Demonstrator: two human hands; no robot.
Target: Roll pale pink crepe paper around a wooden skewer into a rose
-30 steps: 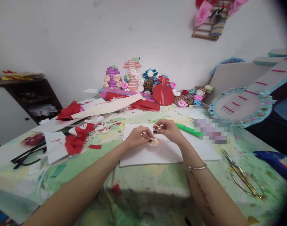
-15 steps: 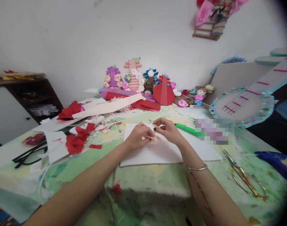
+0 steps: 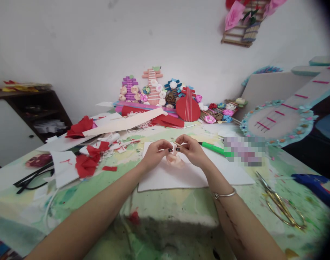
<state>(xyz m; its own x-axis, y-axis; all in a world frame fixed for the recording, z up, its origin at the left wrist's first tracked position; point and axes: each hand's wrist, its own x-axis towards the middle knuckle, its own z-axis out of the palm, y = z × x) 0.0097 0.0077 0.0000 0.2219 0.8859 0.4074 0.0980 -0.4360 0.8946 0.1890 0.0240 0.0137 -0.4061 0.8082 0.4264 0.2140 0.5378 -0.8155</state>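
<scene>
My left hand (image 3: 154, 154) and my right hand (image 3: 191, 150) meet fingertip to fingertip above a white sheet (image 3: 192, 173) on the paint-stained table (image 3: 165, 206). Both pinch a small peach-coloured paper piece (image 3: 174, 159) that hangs between them, and a thin wooden stick seems to be wrapped inside it at the fingertips. Dark nail polish shows on both hands. A thin bangle (image 3: 224, 194) circles my right wrist.
A green marker (image 3: 215, 148) lies right of my hands. Gold scissors (image 3: 281, 204) and a blue glue gun (image 3: 315, 185) sit at the right. Red paper scraps (image 3: 86, 160) and black glasses (image 3: 29, 180) lie left. Paper-flower guitar crafts (image 3: 165, 95) stand by the wall.
Both hands have lifted slightly and drawn together. The peach paper, earlier lying low under the fingers with the stick showing, is now raised and curled between the fingertips.
</scene>
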